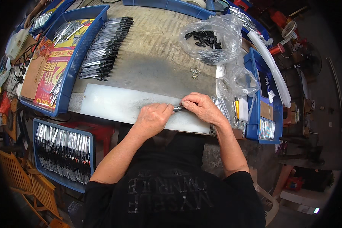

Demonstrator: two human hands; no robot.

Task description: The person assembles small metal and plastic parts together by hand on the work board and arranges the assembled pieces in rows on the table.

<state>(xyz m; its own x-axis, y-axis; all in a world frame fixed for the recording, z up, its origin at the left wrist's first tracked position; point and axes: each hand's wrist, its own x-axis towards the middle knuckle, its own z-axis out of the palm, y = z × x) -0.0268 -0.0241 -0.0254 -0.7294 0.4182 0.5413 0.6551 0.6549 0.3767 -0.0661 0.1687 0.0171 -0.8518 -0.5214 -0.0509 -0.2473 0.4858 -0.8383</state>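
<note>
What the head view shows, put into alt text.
A person's left hand and right hand meet at a small dark piece over a pale board. Pens lie beyond it, left of a clear bag holding black parts.

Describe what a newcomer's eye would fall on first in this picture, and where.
At the centre, the left hand and the right hand come together over a pale board, a small dark piece between them. Beyond the board's left part lies a long row of pens, and towards the upper right a clear plastic bag holds black parts.
</note>
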